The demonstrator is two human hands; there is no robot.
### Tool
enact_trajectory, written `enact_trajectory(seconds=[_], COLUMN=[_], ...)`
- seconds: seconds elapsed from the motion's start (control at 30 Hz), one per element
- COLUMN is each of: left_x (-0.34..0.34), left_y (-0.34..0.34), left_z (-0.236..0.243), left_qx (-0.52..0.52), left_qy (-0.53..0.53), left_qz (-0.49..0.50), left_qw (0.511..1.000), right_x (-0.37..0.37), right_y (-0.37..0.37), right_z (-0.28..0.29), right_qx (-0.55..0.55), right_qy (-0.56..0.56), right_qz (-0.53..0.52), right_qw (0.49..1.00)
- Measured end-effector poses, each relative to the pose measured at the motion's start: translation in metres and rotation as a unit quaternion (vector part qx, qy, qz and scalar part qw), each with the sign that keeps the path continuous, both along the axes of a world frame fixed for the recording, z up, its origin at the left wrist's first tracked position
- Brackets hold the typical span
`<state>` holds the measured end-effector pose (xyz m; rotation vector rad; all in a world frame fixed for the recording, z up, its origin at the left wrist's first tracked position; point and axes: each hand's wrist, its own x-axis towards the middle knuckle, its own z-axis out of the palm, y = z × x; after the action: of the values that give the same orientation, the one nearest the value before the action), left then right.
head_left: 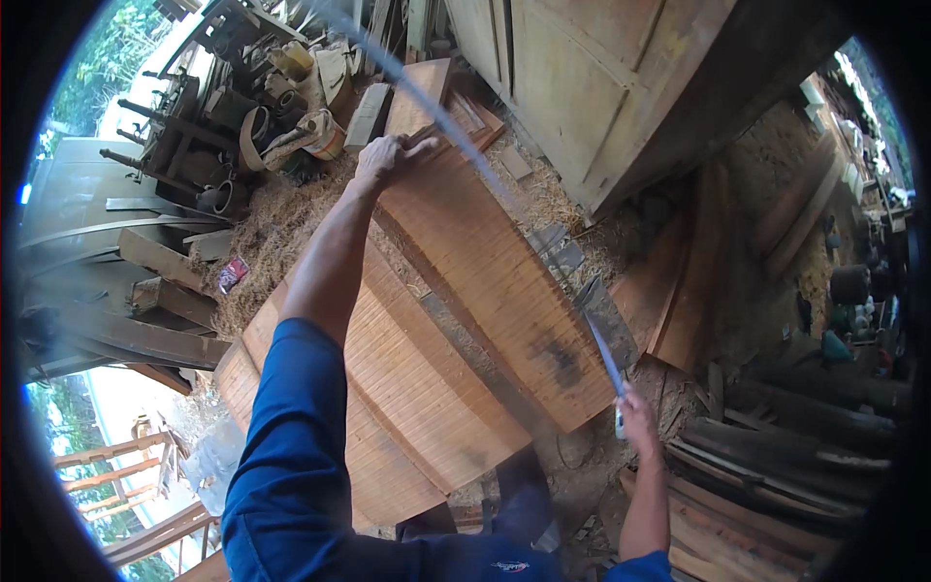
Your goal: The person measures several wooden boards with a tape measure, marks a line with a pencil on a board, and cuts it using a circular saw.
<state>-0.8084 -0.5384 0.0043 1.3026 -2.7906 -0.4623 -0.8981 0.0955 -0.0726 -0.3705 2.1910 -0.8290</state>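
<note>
My left hand point(396, 155) grips the upper end of a long wooden board point(485, 281), fingers wrapped over its edge. My right hand point(635, 417), at the board's lower right, is closed on a white tool point(621, 412) with a thin bluish strip point(606, 354) reaching up along the board's right edge; it looks like a tape measure. A blurred light strip point(407, 87) crosses above my left hand; whether it joins the tool I cannot tell. Wide planks point(398, 388) lie left of the board, partly behind my left arm. The board's right edge has a dark stain near its lower end.
A large wooden cabinet point(582, 87) stands at top right. Buckets point(320, 131), machinery point(184, 145) and shavings point(247, 291) crowd the upper left. Curved planks point(689, 272) lean at right, with stacked dark timber point(795, 417) below. Scrap wood point(165, 320) lies at left.
</note>
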Motion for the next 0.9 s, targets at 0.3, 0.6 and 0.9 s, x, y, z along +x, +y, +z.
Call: enact_trajectory(seconds=[0.3, 0.6, 0.9], left_x=[0.026, -0.013, 0.038], left_y=[0.005, 0.156, 0.137], left_z=[-0.101, -0.128, -0.131], left_qx=[-0.081, -0.03, -0.086], left_qy=[-0.038, -0.037, 0.0], left_qz=[-0.058, -0.316, -0.272], left_qw=[0.994, 0.948, 0.958], right_x=[0.019, 0.019, 0.062], right_y=[-0.038, -0.045, -0.064], right_z=[-0.001, -0.017, -0.018], right_qx=[0.044, 0.063, 0.053], right_qy=[0.124, 0.142, 0.134], right_qz=[0.045, 0.108, 0.16], right_qw=[0.99, 0.982, 0.977])
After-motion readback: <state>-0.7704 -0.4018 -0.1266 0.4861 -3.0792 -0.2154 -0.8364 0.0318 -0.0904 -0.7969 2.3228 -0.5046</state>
